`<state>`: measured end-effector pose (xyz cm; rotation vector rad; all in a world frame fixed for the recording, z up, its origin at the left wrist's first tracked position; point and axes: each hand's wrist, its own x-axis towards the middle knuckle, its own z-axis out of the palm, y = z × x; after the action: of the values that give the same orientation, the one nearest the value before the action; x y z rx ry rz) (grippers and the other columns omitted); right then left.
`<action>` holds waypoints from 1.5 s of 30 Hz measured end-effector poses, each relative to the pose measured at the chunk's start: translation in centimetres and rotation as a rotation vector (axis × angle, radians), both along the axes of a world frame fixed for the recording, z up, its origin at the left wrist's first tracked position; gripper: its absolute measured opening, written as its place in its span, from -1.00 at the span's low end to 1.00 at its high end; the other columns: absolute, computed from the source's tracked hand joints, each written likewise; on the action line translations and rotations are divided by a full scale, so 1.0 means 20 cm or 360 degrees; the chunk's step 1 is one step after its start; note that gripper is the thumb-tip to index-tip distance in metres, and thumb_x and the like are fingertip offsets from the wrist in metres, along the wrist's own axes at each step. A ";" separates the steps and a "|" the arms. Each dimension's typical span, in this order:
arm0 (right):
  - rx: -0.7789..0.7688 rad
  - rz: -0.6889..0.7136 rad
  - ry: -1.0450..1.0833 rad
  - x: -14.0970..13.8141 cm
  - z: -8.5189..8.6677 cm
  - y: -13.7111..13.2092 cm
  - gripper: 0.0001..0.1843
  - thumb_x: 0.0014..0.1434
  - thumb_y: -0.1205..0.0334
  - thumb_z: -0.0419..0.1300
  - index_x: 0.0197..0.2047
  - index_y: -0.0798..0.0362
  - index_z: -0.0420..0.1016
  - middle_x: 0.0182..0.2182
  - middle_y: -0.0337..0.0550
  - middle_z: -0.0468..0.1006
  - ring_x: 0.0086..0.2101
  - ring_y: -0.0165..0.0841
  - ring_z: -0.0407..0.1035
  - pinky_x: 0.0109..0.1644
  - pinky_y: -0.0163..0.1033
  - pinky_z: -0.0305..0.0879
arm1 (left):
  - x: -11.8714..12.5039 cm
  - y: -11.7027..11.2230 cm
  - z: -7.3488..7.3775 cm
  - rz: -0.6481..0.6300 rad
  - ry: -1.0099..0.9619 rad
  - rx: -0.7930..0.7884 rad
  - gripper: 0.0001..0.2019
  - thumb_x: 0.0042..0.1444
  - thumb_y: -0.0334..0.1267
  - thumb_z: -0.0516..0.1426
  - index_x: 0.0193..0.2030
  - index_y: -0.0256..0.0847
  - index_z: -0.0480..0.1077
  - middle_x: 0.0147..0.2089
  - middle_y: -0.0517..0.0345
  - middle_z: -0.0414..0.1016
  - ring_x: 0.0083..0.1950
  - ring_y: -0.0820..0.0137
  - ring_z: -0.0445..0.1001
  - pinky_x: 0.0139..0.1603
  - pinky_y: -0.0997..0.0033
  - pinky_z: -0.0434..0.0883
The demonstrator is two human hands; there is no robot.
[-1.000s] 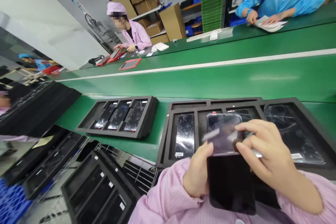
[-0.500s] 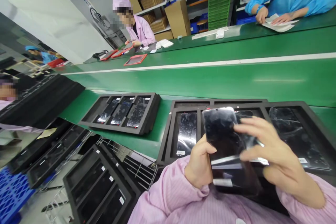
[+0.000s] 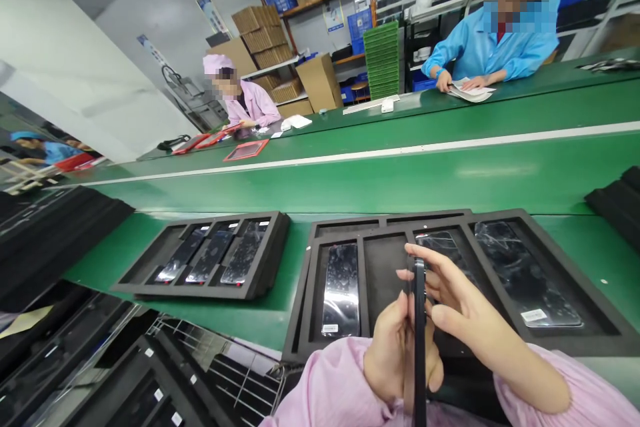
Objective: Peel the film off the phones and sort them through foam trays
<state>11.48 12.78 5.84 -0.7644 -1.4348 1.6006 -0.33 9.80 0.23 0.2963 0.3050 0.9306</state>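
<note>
A dark smartphone (image 3: 420,347) stands edge-on in front of me, its thin black side facing up at the camera. My left hand (image 3: 387,350) is closed round its lower part, with a fingertip showing on the far side. At the upper end, my right hand (image 3: 465,307) has its fingers bent over the top and side of the phone. Behind both hands lies a black foam tray (image 3: 370,230). It holds a film-covered phone (image 3: 341,290) at left, another phone (image 3: 443,247) partly behind my right hand, and a larger-looking phone (image 3: 525,273) at right.
To the left, a second foam tray (image 3: 273,260) holds several phones on the green bench (image 3: 245,317). More trays (image 3: 145,380) sit on a wire rack (image 3: 245,380) below. Across the bench are a person in pink (image 3: 255,103) and a person in blue (image 3: 500,47).
The phone has turned from screen towards me to edge-on. My right hand has moved from in front of its screen to its upper end. The camera view has tilted up.
</note>
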 end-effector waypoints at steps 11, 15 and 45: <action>-0.0187 -0.0068 -0.0135 0.00 0.04 0.01 -0.44 -0.03 0.05 0.23 0.04 -0.03 0.22 -0.06 -0.03 0.36 -0.06 -0.17 0.33 -0.03 -0.11 0.34 | 0.01 -0.02 -0.06 -0.0024 0.0301 -0.0164 -0.47 0.14 0.19 -0.07 -0.54 -0.26 0.31 -0.79 0.28 0.22 -0.85 0.50 0.17 -0.77 0.52 0.12; -0.0265 -0.0072 -0.0137 0.00 0.03 0.01 -0.43 -0.05 0.03 0.23 0.02 -0.02 0.21 -0.10 -0.04 0.37 -0.08 -0.17 0.34 -0.01 -0.10 0.33 | 0.01 -0.02 -0.06 0.0058 0.0233 -0.0139 -0.54 0.13 0.14 0.00 -0.46 -0.26 0.35 -0.80 0.32 0.20 -0.86 0.51 0.15 -0.78 0.53 0.14; -0.0155 -0.0196 -0.0481 0.02 0.02 0.05 -0.13 0.02 -0.04 0.20 0.29 0.07 -0.08 -0.45 -0.26 0.37 -0.45 -0.32 0.31 -0.39 -0.23 0.29 | -0.07 0.13 0.26 0.0751 0.0604 -0.0608 -0.81 0.18 -0.28 0.05 -0.32 -0.32 0.45 -0.38 0.07 0.56 -0.31 0.32 0.53 -0.17 0.35 0.42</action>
<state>11.82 13.72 6.18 -1.1694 -1.4940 1.5153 -1.76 12.36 5.42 0.0416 0.9191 1.2513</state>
